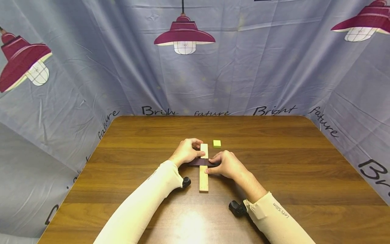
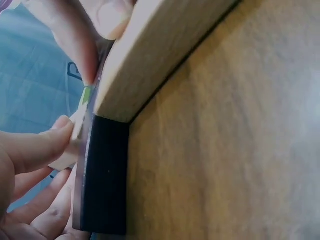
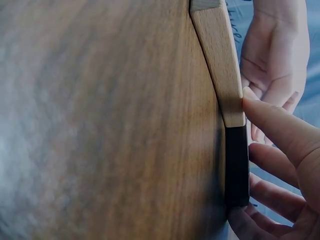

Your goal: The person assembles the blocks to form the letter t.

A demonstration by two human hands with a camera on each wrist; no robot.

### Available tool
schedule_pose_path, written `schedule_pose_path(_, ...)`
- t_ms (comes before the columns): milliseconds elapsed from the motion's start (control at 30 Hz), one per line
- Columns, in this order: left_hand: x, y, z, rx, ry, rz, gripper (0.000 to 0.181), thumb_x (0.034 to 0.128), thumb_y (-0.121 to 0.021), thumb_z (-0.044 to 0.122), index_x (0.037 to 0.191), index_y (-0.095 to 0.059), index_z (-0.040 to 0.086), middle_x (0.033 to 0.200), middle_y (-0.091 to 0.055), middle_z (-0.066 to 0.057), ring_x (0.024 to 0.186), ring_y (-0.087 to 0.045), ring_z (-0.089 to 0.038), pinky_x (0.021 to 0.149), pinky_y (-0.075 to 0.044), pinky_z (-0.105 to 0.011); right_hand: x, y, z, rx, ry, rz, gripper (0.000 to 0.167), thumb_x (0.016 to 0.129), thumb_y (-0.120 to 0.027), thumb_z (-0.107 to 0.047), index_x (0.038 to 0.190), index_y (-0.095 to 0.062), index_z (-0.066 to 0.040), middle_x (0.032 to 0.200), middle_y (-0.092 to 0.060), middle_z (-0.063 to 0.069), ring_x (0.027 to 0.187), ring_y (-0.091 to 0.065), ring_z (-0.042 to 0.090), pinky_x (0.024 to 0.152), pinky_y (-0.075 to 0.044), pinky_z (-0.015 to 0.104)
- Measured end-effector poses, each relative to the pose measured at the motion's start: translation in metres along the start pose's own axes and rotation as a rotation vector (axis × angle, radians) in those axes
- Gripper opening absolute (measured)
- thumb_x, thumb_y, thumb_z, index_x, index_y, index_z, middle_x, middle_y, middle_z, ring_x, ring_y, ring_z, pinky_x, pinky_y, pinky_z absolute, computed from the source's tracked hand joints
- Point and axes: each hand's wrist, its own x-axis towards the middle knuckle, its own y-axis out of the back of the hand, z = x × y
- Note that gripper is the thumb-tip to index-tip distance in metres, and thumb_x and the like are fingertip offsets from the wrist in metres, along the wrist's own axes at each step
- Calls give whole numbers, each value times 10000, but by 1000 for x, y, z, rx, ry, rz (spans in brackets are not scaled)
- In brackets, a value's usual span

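Note:
Two pale wooden blocks and a dark strip with a seam form a cross on the table. My left hand [image 1: 187, 151] pinches the far pale block [image 1: 204, 149] between thumb and fingers. The right hand [image 1: 228, 165] has its thumb on the near pale block [image 1: 203, 181] and its fingers curled about the right part of the dark strip [image 1: 196, 162]. From the left wrist, the left hand [image 2: 35, 180] shows beside the dark strip [image 2: 107, 175]. In the right wrist view, the right hand's [image 3: 290, 160] fingertips touch the dark strip [image 3: 236, 165], below the near pale block [image 3: 220, 65].
A small yellow-green block [image 1: 217, 143] lies on the wooden table [image 1: 146, 132], to the right of the far pale block. Grey-blue curtains [image 1: 231, 78] printed with red lamps stand behind the table and at both sides.

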Motion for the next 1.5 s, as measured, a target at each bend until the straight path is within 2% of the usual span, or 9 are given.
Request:
schedule_pose_path(167, 0, 1, 1, 34, -19, -14, 438, 876, -810, 241, 1269, -684, 96, 1099, -708, -42, 1072, -634, -223, 971, -468, -420, 0, 2, 0, -5, 12, 2, 461, 710, -935, -314, 1033, -794, -18, 965, -752, 46, 974, -693, 236, 883, -538, 415)
schedule_pose_path(333, 0, 0, 0, 103, -15, -45, 478, 896, -781, 273, 1317, -663, 81, 1205, -679, -76, 1173, -592, -254, 1019, -443, -428, 0, 2, -2, -3, 5, -1, 462, 709, -936, -310, 1038, -793, -20, 975, -751, 51, 982, -692, 240, 890, -535, 416)
schedule_pose_path(600, 0, -2, -2, 164, 29, -61, 516, 887, -777, 362, 1344, -667, 148, 1334, -592, -77, 1241, -460, -295, 1034, -396, -486, -1, 1, -2, -9, 0, -7, 460, 710, -936, -311, 1039, -793, -22, 982, -751, 48, 990, -690, 236, 899, -532, 411)
schedule_pose_path(700, -1, 1, -4, 134, -1, -61, 589, 887, -778, 369, 1405, -606, 147, 1351, -551, -99, 1252, -448, -305, 1032, -396, -488, 0, 2, -2, -7, -5, -10, 461, 712, -934, -316, 1035, -793, -20, 979, -749, 47, 983, -689, 237, 894, -533, 416)
schedule_pose_path(833, -1, 8, -9, 79, -63, -102, 614, 893, -774, 379, 1431, -562, 174, 1401, -512, -105, 1283, -460, -321, 1040, -401, -499, 0, 3, -3, -4, -13, -20, 470, 714, -932, -326, 1040, -792, -18, 990, -747, 52, 992, -686, 246, 899, -531, 426)
schedule_pose_path(1033, -3, 21, -14, 171, -145, -233, 556, 826, -834, 407, 1328, -643, 268, 1484, -477, 6, 1331, -362, -289, 1078, -334, -521, 0, 3, -3, -7, -12, -24, 463, 720, -929, -315, 1044, -789, -16, 1001, -747, 64, 1003, -685, 259, 902, -531, 429)
schedule_pose_path(1200, -4, 23, -17, 193, -168, -308, 588, 819, -838, 424, 1353, -628, 300, 1562, -397, 56, 1360, -297, -285, 1105, -220, -593, -1, 3, -2, -13, -6, -24, 453, 726, -925, -314, 1037, -790, -15, 1001, -745, 71, 1001, -684, 267, 901, -531, 436)
schedule_pose_path(1333, -3, 21, -19, 158, -167, -333, 607, 798, -861, 401, 1352, -633, 303, 1587, -372, 71, 1390, -260, -285, 1106, -101, -653, -1, 3, -2, -6, 3, -25, 455, 727, -925, -312, 1037, -788, -8, 1001, -745, 77, 999, -685, 271, 899, -531, 441)
schedule_pose_path(1500, -3, 22, -17, 154, -165, -324, 568, 812, -849, 400, 1336, -648, 310, 1553, -422, 99, 1369, -292, -269, 1099, -123, -637, -1, 2, -3, 0, 7, -25, 450, 726, -927, -296, 1039, -787, -5, 996, -746, 74, 999, -685, 269, 900, -530, 441)
